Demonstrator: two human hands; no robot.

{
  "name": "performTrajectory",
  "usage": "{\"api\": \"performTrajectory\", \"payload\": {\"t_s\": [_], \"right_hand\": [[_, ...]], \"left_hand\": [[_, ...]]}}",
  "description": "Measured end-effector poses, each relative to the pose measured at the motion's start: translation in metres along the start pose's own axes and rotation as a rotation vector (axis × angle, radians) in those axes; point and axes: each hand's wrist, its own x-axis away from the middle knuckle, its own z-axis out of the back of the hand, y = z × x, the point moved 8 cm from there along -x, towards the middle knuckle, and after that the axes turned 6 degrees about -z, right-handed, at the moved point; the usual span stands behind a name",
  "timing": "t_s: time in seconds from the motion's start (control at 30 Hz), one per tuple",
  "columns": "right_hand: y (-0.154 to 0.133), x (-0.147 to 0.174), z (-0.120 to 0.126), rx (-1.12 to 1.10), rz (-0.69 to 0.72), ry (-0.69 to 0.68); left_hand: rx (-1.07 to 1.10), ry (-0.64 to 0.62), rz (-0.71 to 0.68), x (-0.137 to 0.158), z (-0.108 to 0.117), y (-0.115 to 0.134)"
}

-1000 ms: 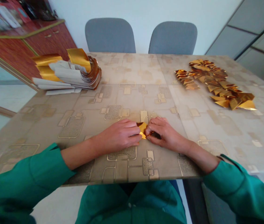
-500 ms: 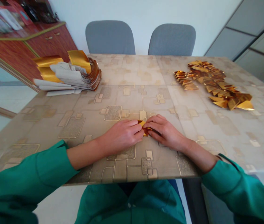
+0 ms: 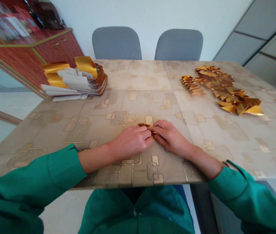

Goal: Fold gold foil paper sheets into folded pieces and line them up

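A small piece of shiny gold foil paper [image 3: 144, 124], partly folded, lies between my hands near the front of the table. My left hand [image 3: 138, 139] is closed with its fingertips on the paper's left part. From the other side, my right hand [image 3: 169, 136] pinches the same paper, its fingers touching or almost touching those of the left. Most of the paper is hidden under the fingers. A chain of folded gold paper pieces [image 3: 226, 89] lies at the far right. At the far left sits a stack of gold and white paper sheets [image 3: 79, 79], bent upward.
The table [image 3: 128, 100] has a patterned cover and its front edge is close to my body. Behind it stand two grey chairs [image 3: 117, 44] against a white wall. A reddish wooden cabinet [image 3: 57, 48] with items on top is at the back left.
The fingers of my left hand have moved slightly right, closer to my right hand, and cover more of the gold paper. The whole view has shifted a little.
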Motion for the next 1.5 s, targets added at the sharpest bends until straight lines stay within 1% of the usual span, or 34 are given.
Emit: {"api": "performTrajectory", "payload": {"t_s": [0.2, 0.37, 0.5, 0.57, 0.63, 0.7, 0.83, 0.93, 1.03, 1.13, 1.3, 1.4, 1.5], "right_hand": [[-0.001, 0.0, 0.0, -0.032, 0.0, -0.001], [-0.001, 0.001, 0.003, -0.036, 0.0, -0.02], [-0.007, 0.003, 0.007, -0.04, 0.087, -0.026], [-0.01, 0.003, 0.01, -0.033, 0.129, 0.004], [-0.013, 0.003, 0.012, -0.025, 0.154, 0.038], [-0.016, 0.003, 0.012, -0.028, 0.173, 0.053], [-0.019, 0.004, 0.006, -0.043, 0.21, 0.005], [-0.018, 0.004, 0.004, -0.07, 0.219, -0.019], [-0.015, 0.003, 0.005, -0.134, 0.219, -0.037], [-0.013, 0.0, 0.007, -0.192, 0.199, -0.058], [-0.011, -0.005, 0.007, -0.269, 0.094, -0.038], [-0.01, -0.007, 0.005, -0.222, 0.0, -0.006], [-0.014, -0.006, 0.004, -0.092, -0.048, 0.031]], "left_hand": [[-0.035, 0.007, 0.057, -0.006, -0.002, 0.003], [-0.053, 0.049, 0.111, -0.002, -0.001, 0.001], [-0.022, 0.149, 0.208, 0.011, 0.008, -0.016], [0.042, 0.236, 0.241, 0.019, 0.014, -0.024], [0.109, 0.314, 0.239, 0.026, 0.018, -0.029], [0.152, 0.343, 0.194, 0.03, 0.019, -0.027], [0.177, 0.294, 0.044, 0.036, 0.013, -0.011], [0.178, 0.299, -0.001, 0.045, 0.014, 0.001], [0.192, 0.305, 0.029, 0.051, 0.014, 0.007], [0.225, 0.277, 0.055, 0.052, 0.011, 0.011], [0.266, 0.232, 0.048, 0.051, 0.006, 0.013], [0.305, 0.223, 0.06, 0.052, 0.004, 0.011], [0.385, 0.217, 0.094, 0.051, 0.002, 0.007]]}}
